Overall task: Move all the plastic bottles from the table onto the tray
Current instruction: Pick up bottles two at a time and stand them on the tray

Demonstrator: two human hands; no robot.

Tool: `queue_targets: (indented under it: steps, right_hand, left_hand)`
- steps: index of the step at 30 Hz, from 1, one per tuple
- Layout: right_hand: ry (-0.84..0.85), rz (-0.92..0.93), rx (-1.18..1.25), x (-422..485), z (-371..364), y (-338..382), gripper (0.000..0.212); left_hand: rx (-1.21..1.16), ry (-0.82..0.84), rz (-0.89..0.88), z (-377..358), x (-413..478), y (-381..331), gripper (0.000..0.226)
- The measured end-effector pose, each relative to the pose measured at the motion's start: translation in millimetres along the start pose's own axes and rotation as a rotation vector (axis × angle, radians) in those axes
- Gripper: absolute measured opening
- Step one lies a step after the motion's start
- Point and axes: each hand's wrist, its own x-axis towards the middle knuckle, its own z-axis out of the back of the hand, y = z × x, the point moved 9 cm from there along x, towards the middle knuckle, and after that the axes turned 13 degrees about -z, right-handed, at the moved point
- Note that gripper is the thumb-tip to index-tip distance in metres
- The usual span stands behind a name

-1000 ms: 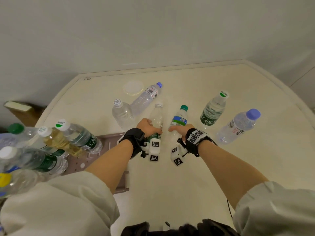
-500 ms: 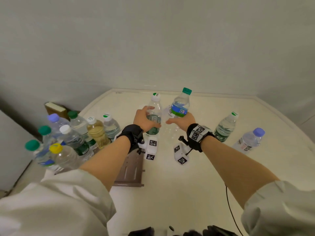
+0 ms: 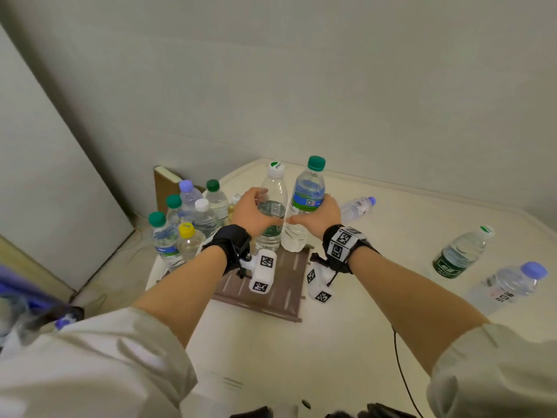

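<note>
Brown slats of the tray (image 3: 289, 267) lie under two upright bottles: the left hand (image 3: 251, 214) is wrapped around the white-capped bottle (image 3: 272, 206), the right hand (image 3: 316, 215) around the green-capped bottle (image 3: 307, 194), side by side, seemingly to set both beside the bottles already standing (image 3: 193, 218). Three bottles (image 3: 461, 251) wait on the bench (image 3: 361, 327).

Bare test room: plain walls (image 3: 331, 70), marker-tagged wristbands (image 3: 342, 243).

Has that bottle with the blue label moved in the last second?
Yes. The blue-label bottle, held in the right hand, left the middle of the table and now stands over the brown tray, leftward.
</note>
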Motion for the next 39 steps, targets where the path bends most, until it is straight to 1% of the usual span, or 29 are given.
queue_targets:
  steps: [2, 5, 10, 11, 13, 16, 18, 21, 23, 25, 27, 30, 33, 35, 37, 39]
  right_hand:
    - [0.031, 0.003, -0.003, 0, -14, 3, 0.052]
    - [0.038, 0.006, -0.004, -3, -30, 6, 0.054]
    - [0.069, -0.036, 0.009, -5, -60, 7, 0.049]
    - [0.074, -0.043, 0.003, -5, -66, 6, 0.052]
    - [0.075, -0.068, -0.038, -2, -78, -2, 0.066]
    - [0.092, -0.104, -0.12, 4, -99, -17, 0.088]
    - [0.115, -0.088, -0.203, 9, -113, -25, 0.093]
    - [0.134, -0.096, -0.247, 8, -128, -34, 0.09]
    - [0.138, -0.115, -0.228, 9, -137, -44, 0.09]
    - [0.139, -0.145, -0.173, 9, -148, -53, 0.093]
    - [0.132, -0.193, -0.134, 6, -151, -57, 0.088]
    - [0.103, -0.255, -0.137, 1, -152, -61, 0.077]
    - [0.09, -0.289, -0.169, -1, -153, -65, 0.076]
    - [0.075, -0.299, -0.192, 1, -151, -66, 0.077]
    - [0.079, -0.315, -0.22, 1, -150, -65, 0.081]
    - [0.103, -0.326, -0.239, 2, -154, -63, 0.085]
  left_hand:
    - [0.012, 0.006, 0.007, 10, -4, 9, 0.079]
    - [0.035, 0.013, 0.005, 21, -9, 19, 0.08]
    - [0.106, -0.025, 0.047, 39, -20, 40, 0.085]
    - [0.11, -0.034, 0.044, 40, -21, 43, 0.09]
    - [0.109, -0.042, 0.042, 42, -26, 46, 0.097]
    - [0.212, -0.024, 0.044, 40, -28, 53, 0.087]
    - [0.249, -0.031, 0.058, 41, -30, 59, 0.08]
    - [0.321, -0.04, 0.093, 46, -33, 67, 0.069]
    - [0.361, -0.024, 0.094, 46, -34, 68, 0.068]
    - [0.372, -0.008, 0.099, 45, -34, 72, 0.069]
    - [0.361, 0.002, 0.095, 43, -34, 75, 0.069]
    - [0.341, 0.015, 0.085, 40, -34, 81, 0.067]
    - [0.305, 0.02, 0.073, 37, -33, 83, 0.06]
    - [0.285, 0.007, 0.029, 37, -31, 76, 0.057]
    - [0.233, -0.022, -0.016, 39, -28, 69, 0.058]
    - [0.212, -0.047, -0.012, 43, -26, 66, 0.067]
